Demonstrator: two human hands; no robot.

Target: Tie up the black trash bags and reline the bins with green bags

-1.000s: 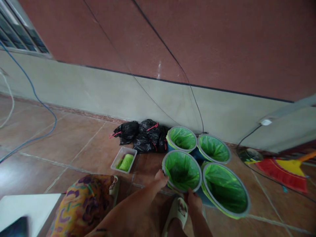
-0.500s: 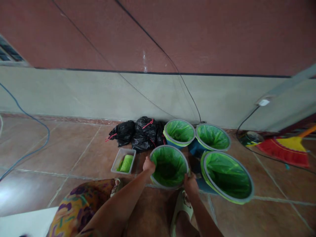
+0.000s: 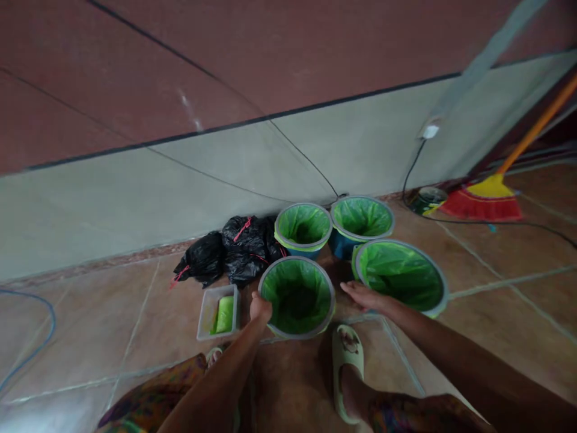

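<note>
A trash bin (image 3: 297,329) lined with a green bag stands between my feet, its grey ring holding the liner at the rim. My left hand (image 3: 260,308) is closed on the left side of that rim. My right hand (image 3: 362,295), fingers stretched out, is in the gap between this bin and the larger-looking lined bin (image 3: 401,276) on the right. It looks empty; whether it touches the right bin I cannot tell. Two more green-lined bins, the back left bin (image 3: 303,225) and the back right bin (image 3: 362,216), stand against the wall.
Tied black garbage bags (image 3: 246,246) lean by the wall. A clear plastic tub (image 3: 204,316) holds a roll of green bags (image 3: 225,314). To the right are a red and yellow broom (image 3: 484,198), a can (image 3: 428,200) and a black cable (image 3: 408,174). A blue hose (image 3: 53,325) lies left.
My right hand has let go of the front bin's rim and moved right, toward the right bin. My left hand stays on the rim. The view has turned right and tilted.
</note>
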